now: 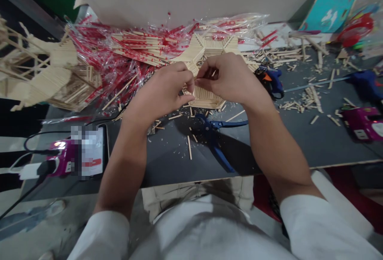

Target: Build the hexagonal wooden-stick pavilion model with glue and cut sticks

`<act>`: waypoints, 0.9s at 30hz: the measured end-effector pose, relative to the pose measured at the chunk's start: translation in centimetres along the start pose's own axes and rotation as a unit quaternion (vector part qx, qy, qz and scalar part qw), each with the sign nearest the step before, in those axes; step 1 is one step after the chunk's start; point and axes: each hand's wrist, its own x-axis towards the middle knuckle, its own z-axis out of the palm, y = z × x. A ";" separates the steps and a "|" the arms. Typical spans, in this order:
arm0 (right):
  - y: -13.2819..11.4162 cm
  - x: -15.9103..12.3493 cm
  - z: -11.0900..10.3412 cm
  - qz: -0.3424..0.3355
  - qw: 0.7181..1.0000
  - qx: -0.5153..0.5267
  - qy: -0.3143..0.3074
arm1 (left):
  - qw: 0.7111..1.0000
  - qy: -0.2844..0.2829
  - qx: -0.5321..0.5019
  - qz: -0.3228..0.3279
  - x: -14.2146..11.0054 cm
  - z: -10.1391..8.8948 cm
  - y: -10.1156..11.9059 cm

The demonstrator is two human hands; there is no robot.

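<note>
My left hand (166,88) and my right hand (229,77) meet over a structure of glued-looking pale wooden sticks (206,99). The right thumb and fingers are pinched together; whatever is between them is too small to make out. Curled fingers and thumb close on my left hand as well, close to the right fingertips, and what they hold is hidden. Panels of the structure show behind and below the hands. Toward me on the dark table lies a pair of blue-handled pliers or cutters (214,134), its handles spread.
Red-and-clear plastic wrappers with chopsticks (137,46) pile up behind. A larger stick structure (38,66) stands left. A blue glue gun (272,80) lies right, among stick offcuts (311,98). Purple power adapters (363,122), a phone (94,150) and cables sit near the table's edge.
</note>
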 end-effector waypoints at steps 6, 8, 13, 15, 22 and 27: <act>-0.1 0.0 0.0 0.004 1.000 -0.002 0.002 | 1.000 -0.002 0.001 -0.003 -0.1 -0.2 0.4; -0.2 -0.1 0.0 0.003 1.000 -0.004 0.004 | 1.000 -0.006 0.002 -0.004 -0.1 -0.2 0.3; -0.3 -0.2 0.0 -0.004 1.000 -0.014 0.001 | 1.000 -0.008 0.002 -0.005 -0.2 -0.2 0.1; -0.3 -0.2 0.0 -0.009 1.000 -0.025 0.002 | 1.000 -0.006 0.002 -0.002 -0.2 -0.2 0.0; -0.2 -0.3 0.1 -0.025 0.999 -0.044 0.000 | 1.000 -0.009 0.002 -0.005 -0.2 -0.2 -0.1; -0.2 -0.2 -0.1 -0.024 0.999 -0.037 -0.005 | 1.000 -0.009 -0.007 -0.006 -0.1 -0.1 -0.1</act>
